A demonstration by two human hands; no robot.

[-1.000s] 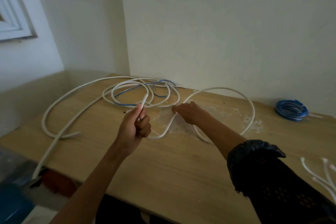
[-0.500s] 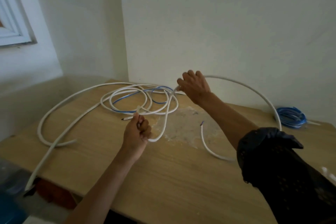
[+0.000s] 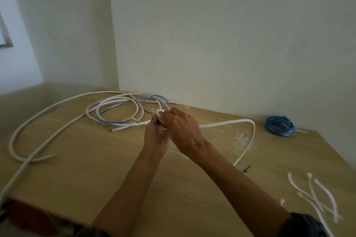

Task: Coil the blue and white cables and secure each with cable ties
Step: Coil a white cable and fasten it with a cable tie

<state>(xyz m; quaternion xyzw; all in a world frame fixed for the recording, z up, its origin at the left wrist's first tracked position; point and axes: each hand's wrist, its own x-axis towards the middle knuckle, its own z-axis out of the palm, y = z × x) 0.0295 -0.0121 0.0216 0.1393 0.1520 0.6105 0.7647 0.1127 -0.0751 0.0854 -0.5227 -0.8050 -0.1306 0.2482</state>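
Left hand (image 3: 156, 137) & right hand (image 3: 183, 131) meet mid-table, both clenched on a small loop of white cable (image 3: 227, 122). Its slack sprawls left and right of them, w/ 1 loose blue cable (image 3: 117, 107) threaded through. 1 blue coil (image 3: 280, 126) sits far right nr the wall. Approx. 4 cable ties (image 3: 316, 196) lie right of the forearm, by the table (image 3: 86, 169) edge. Bare wood shows lower left.

Left hand (image 3: 156, 137) against right hand (image 3: 184, 131), fingers (image 3: 173, 114) curled, both forearms outstretched
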